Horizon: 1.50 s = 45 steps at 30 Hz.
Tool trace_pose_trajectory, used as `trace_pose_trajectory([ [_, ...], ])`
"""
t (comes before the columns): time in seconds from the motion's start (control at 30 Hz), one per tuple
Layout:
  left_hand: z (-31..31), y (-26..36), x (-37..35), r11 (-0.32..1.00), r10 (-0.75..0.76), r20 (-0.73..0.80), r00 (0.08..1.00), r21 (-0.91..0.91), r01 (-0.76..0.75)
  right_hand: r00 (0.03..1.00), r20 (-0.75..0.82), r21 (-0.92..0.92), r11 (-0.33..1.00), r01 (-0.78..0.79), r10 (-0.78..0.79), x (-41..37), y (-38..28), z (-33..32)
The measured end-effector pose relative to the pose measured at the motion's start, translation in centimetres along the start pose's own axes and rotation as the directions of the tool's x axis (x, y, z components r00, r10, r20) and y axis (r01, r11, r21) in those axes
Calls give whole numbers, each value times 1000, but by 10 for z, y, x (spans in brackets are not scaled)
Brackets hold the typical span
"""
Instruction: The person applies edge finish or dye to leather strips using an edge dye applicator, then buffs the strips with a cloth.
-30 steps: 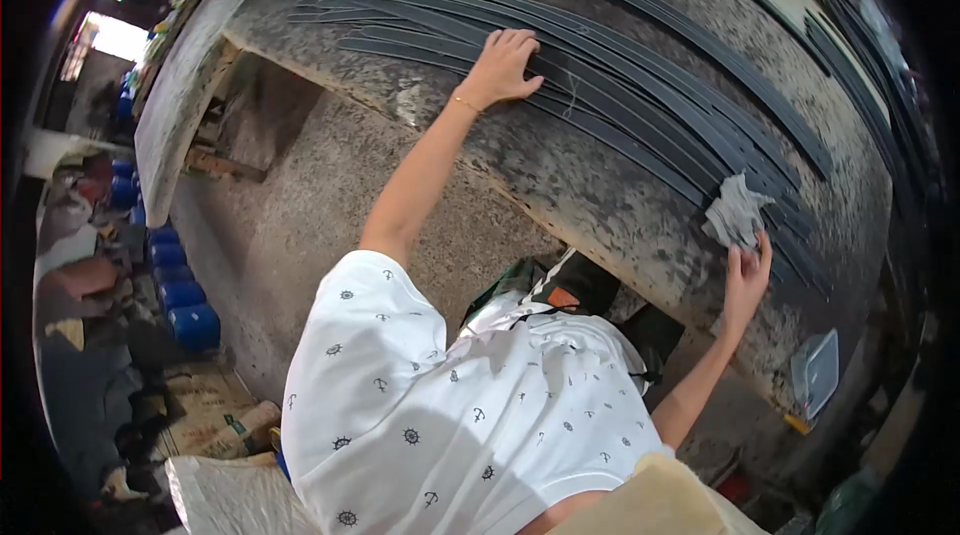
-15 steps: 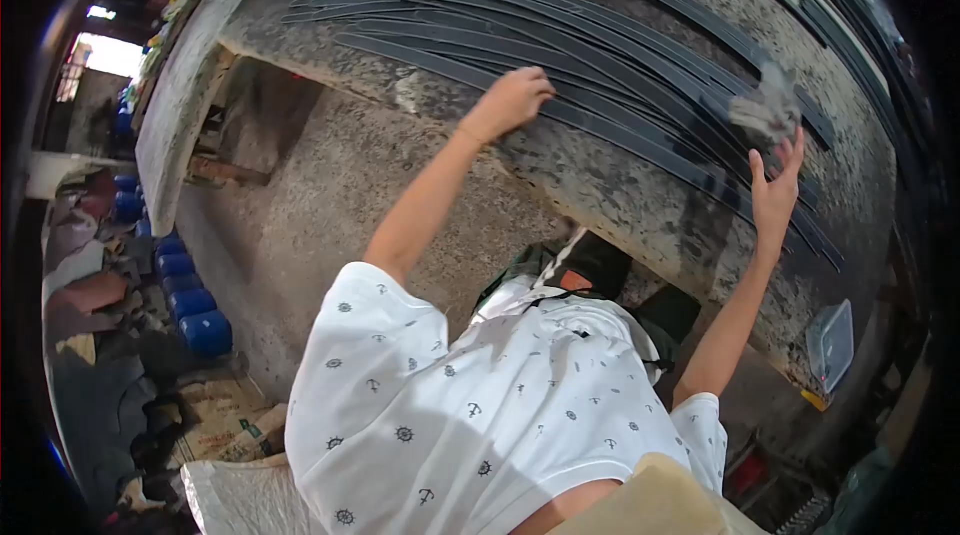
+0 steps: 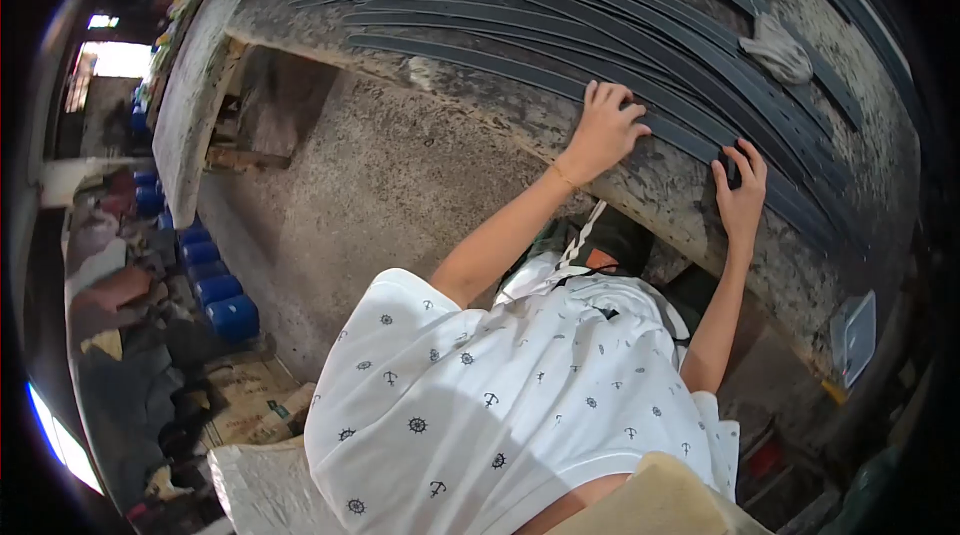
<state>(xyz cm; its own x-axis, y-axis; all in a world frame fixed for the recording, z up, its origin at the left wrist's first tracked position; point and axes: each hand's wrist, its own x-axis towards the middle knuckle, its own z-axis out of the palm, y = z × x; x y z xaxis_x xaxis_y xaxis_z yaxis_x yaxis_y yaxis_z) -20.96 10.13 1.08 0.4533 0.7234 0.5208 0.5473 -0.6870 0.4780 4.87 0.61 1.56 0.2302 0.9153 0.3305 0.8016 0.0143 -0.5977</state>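
Far left of both grips, blue drums [image 3: 225, 300] stand on the floor. The left grip [image 3: 605, 130] lies flat with its fingers spread apart, pressing on the black strips [image 3: 520, 30] that fan across the rough surface [image 3: 640, 190]. Just right of it, the right grip [image 3: 740, 193] touches the same strips, fingers curled; I cannot tell whether it pinches one. Above and right of that grip lies a grey rag [image 3: 780, 47], touching neither.

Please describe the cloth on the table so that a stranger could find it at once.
Start at the worn table covered with dark strips. Follow them rightward, past the left hand and right hand: the cloth lies on top. It alone is pale and crumpled among flat strips.
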Motion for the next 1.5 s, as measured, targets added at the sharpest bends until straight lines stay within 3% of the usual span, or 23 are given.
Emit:
trace_pose_trajectory([
  [0.03, -1, -1, 1, 998, 41, -58, 997, -50, -44, 1000, -12, 8, 1000, 7, -7, 0, -1, -2],
  [0.13, -1, -13, 1, 990, 63, -44, 997, -125, -68, 999, -40, 28, 1000, -5, 6, 0, -2, -2],
  [0.27, -8, -11, -2, 976, -11, 12, 1000, -218, 14, 997, -63, 62, 998, -32, 36, -1, -1, -2],
  [0.33, -5, -8, -2, 996, -3, -61, 998, -92, -3, 996, -77, 67, 997, -34, 39, -1, 2, -1],
  [0.43, -9, -7, -1, 997, -6, -129, 992, -82, -5, 995, -102, 102, 995, 17, -6, -2, 4, 1],
  [0.57, -9, -13, -5, 975, -202, -20, 979, -95, 199, 983, -173, 147, 985, 92, -66, -5, 6, 0],
  [0.6, -11, -12, -4, 975, -182, 11, 983, -128, 182, 982, -177, 161, 982, 102, -73, -6, 6, -1],
  [0.67, -15, -3, -2, 893, -308, 109, 945, -309, 327, 987, -146, 188, 978, 89, -62, -9, 10, 0],
  [0.73, -22, 2, -2, 852, -303, 216, 928, -375, 365, 992, -117, 199, 978, 71, -48, -8, 9, -2],
  [0.83, -22, 1, -4, 858, -284, 215, 934, -378, 348, 987, -160, 259, 965, 48, -6, -14, -9, -36],
  [0.93, -22, 8, -5, 861, -328, 219, 919, -331, 386, 964, -263, 131, 989, 66, -29, -31, -35, -147],
  [0.97, -18, -1, -7, 890, -270, 201, 942, -322, 324, 956, -294, 86, 995, 40, -13, -39, -28, -185],
  [1.0, -17, -2, -9, 886, -272, 216, 938, -323, 332, 949, -315, 6, 1000, -14, 15, -48, -11, -221],
  [1.03, -16, -1, -8, 907, -253, 197, 947, -293, 303, 921, -352, -50, 979, -197, 167, -58, 1, -255],
  [1.07, -13, 0, -6, 925, -232, 173, 957, -266, 272, 881, -349, -239, 878, -414, 320, -64, 16, -290],
  [1.13, -10, -5, -5, 926, -222, 162, 961, -272, 260, 911, -318, -632, 658, -410, 263, -79, 54, -335],
  [1.2, -6, -12, -6, 931, -217, 136, 966, -269, 247, 796, -241, -613, 549, -568, 555, -97, 120, -369],
  [1.23, -7, -12, -5, 933, -240, 152, 959, -238, 271, 797, -241, -623, 542, -565, 553, -112, 161, -386],
  [1.3, -8, -10, -4, 926, -256, 159, 954, -241, 289, 756, -96, -632, 547, -549, 648, -137, 224, -403],
  [1.43, -10, -8, -5, 923, -281, 171, 944, -221, 315, 750, -80, -629, 550, -549, 657, -142, 218, -399],
  [1.5, -9, -7, -4, 923, -278, 173, 945, -223, 312, 697, -71, -671, 483, -562, 713, -137, 213, -394],
])
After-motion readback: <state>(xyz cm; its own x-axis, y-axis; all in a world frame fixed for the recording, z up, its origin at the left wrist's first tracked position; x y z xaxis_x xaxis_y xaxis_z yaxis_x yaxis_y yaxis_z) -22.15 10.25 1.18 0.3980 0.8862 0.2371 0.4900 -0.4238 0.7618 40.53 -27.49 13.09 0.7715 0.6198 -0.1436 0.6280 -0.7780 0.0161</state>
